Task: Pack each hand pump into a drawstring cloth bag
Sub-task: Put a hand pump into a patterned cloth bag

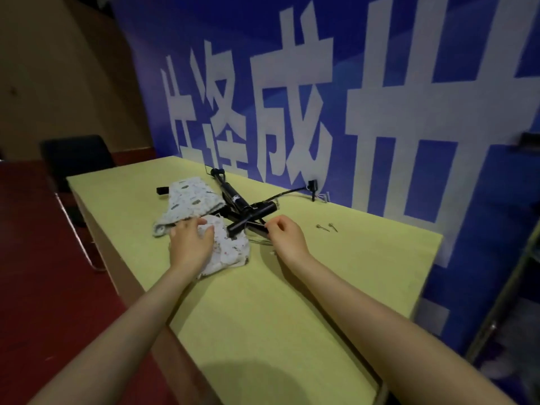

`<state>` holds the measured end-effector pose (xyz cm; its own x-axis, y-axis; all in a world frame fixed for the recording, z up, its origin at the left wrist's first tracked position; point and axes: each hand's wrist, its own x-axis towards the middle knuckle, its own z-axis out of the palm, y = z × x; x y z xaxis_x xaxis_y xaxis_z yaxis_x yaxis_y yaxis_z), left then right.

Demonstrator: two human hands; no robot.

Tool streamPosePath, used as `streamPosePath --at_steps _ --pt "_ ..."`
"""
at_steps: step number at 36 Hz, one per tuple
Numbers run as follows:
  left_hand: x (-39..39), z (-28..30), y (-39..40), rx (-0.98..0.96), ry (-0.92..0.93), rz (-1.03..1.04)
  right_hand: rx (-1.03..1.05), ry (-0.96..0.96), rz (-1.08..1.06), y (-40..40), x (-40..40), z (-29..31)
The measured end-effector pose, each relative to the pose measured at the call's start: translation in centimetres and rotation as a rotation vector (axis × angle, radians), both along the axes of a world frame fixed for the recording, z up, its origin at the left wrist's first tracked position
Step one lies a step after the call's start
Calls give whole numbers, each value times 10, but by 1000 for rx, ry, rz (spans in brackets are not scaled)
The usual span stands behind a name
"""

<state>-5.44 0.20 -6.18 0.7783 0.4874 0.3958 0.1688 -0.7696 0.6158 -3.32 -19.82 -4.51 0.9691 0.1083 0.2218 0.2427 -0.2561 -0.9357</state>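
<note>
Both hands are out over the yellow-green table (292,302), close together and busy with separate things. The left hand (191,242) lies across the near bag (230,249), thumb and fingers bunching the printed cloth. The right hand (285,236) sits just right of it, fingers curled at the end of the near pump (248,222); it looks like a pinch on the pump's tip or its thin hose, though which one is too small to tell. That pump's long axis runs from the right hand's fingertips leftward, its other end resting on the bag's edge, so it already points toward the cloth. A second pump (233,194) crosses it beyond, angling away up-left toward the blue banner (380,97), with a second bag (190,200) beside it, farther from both hands. Two small needles (327,227) lie well right. My read: the right hand is nearer the pump, the left owns the bag mouth, and the job is sliding the pump leftward along its own axis.
</note>
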Motion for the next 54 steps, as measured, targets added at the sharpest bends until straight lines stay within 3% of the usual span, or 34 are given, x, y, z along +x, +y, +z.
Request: streamPosePath --at_steps 8,11,14,20,22,27,32,34,38,41,49,54 --pt "42 11 57 139 -46 20 -345 -261 -269 30 23 -12" --pt "64 5 82 142 93 41 -503 -337 -256 34 24 -18" --pt "80 -9 98 224 268 89 -562 -353 -214 30 26 -21" --pt "86 -5 98 429 246 24 -574 -375 -234 29 30 -22" --pt "82 -1 98 321 237 -63 -580 -370 -229 30 30 -22" --pt "56 46 81 -269 -57 -236 -529 -343 -158 25 27 -18" --pt "23 110 37 -592 -187 -396 -251 -285 -33 15 22 -3" --pt "10 122 12 -620 -144 -469 -74 -260 29 11 13 9" --pt "-5 116 -42 -459 -58 -512 322 -210 108 4 -6 34" --pt "-7 94 -72 -526 -48 -539 492 -78 138 0 -14 46" --pt "-9 32 -100 -819 -180 -555 398 -11 109 -7 -2 30" --pt "-8 33 -90 -900 -297 -553 317 -21 151 -5 8 29"
